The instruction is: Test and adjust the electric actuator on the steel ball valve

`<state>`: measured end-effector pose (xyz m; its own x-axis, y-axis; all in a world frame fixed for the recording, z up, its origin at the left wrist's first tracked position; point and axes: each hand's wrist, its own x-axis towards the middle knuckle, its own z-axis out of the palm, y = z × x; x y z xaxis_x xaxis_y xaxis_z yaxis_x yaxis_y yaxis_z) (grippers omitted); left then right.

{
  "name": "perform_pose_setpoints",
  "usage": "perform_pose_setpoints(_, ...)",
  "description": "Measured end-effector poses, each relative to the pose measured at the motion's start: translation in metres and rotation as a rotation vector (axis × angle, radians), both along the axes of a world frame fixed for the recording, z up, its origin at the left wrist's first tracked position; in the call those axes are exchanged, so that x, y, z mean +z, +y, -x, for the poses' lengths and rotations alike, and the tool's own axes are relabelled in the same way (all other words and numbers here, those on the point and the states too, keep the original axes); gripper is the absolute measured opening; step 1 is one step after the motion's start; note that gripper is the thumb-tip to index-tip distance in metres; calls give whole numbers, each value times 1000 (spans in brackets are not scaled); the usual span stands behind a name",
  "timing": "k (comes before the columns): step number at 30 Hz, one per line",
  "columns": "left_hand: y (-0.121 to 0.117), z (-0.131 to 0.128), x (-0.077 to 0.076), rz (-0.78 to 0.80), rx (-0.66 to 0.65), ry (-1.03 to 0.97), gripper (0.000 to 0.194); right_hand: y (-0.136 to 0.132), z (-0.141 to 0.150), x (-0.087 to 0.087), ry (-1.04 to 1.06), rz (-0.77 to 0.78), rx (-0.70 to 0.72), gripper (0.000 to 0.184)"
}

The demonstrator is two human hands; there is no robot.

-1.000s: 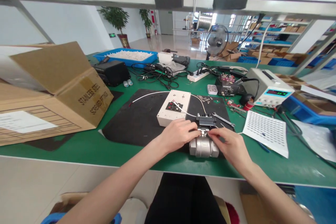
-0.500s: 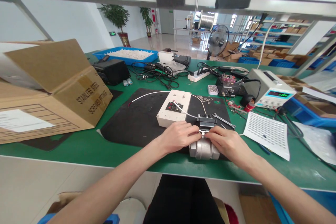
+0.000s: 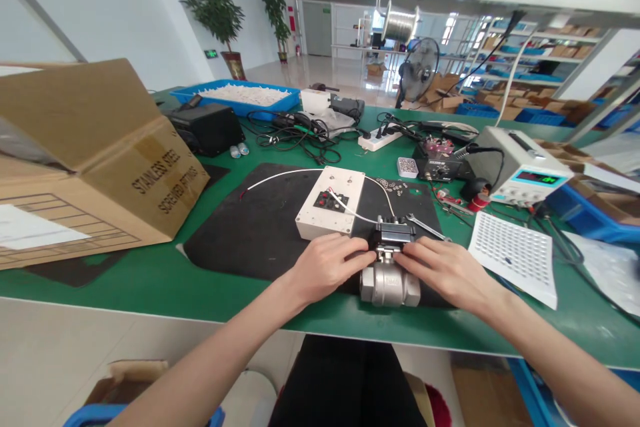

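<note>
At the table's near edge, on the black mat, both hands have closed in: left hand and right hand now pinch the black actuator atop the steel valve, which hasn't moved.

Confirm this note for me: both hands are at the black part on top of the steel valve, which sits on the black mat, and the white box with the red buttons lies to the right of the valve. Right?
Not quite. The head view shows the white box behind and to the left of the steel valve, not to its right. The rest holds: left hand and right hand meet at the black part, on the black mat.
</note>
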<state>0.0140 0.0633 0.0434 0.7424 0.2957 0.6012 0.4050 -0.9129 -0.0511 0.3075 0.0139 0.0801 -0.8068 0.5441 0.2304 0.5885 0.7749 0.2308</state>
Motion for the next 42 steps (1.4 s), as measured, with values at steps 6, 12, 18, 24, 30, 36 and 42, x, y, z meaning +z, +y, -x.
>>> perform_pose_setpoints(6, -32, 30, -12, 146, 127, -121, 30, 7, -8, -7, -8, -38, 66, 31)
perform_pose_setpoints(12, -63, 49, -29, 290, 268, -244, 32, 13, -15, -11, 11, -21, 72, 33)
perform_pose_setpoints(18, -75, 53, -46, 383, 362, -302, 32, 19, -18, -21, 130, 77, 68, 31)
perform_pose_setpoints(24, -70, 51, -54, 375, 413, -265, 33, 10, -17, -11, 289, 82, 19, 32)
perform_pose_setpoints(30, -68, 49, -59, 325, 512, -255, 32, 92, -22, -6, 630, 30, -487, 16)
perform_pose_setpoints(36, -68, 51, -62, 318, 534, -243, 33, 196, -28, -54, 353, 252, -789, 28)
perform_pose_setpoints(42, -72, 53, -65, 310, 558, -254, 33, 204, -27, -69, 318, 256, -866, 23)
